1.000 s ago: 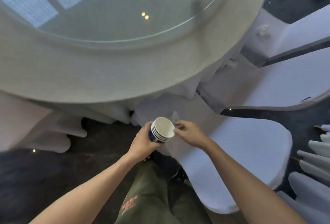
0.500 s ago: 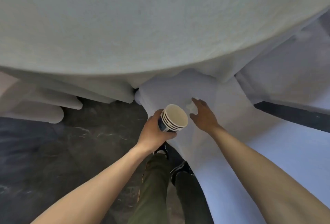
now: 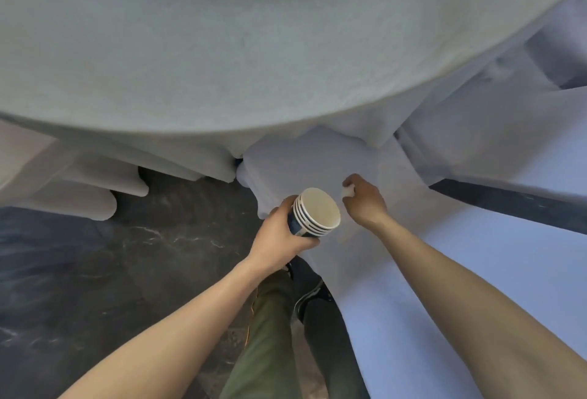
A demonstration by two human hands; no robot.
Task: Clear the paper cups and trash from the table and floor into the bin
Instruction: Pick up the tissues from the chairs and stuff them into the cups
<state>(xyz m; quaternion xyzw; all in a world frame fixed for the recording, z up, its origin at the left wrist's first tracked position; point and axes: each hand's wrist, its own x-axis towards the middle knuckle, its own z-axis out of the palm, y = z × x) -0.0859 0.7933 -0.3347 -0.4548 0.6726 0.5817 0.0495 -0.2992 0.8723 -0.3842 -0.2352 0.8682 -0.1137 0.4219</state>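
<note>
My left hand [image 3: 281,233] grips a stack of several nested paper cups [image 3: 314,212], white inside with dark blue sides, tilted so the open mouth faces up and right. Just right of the cups, my right hand [image 3: 365,200] is closed around a small crumpled white scrap of paper [image 3: 348,191] above the white-covered chair seat [image 3: 317,163]. The two hands are close together but apart. No bin is in view.
The round table's white cloth [image 3: 254,49] fills the top of the view and hangs in folds at left [image 3: 95,189]. White chair covers [image 3: 476,271] run along the right. The dark marbled floor [image 3: 111,271] lies at left; my legs and shoes [image 3: 305,300] are below.
My right hand reached forward from the cup rim to the chair seat and closed on the white scrap. My head dropped lower toward the table edge. The left hand kept holding the cups.
</note>
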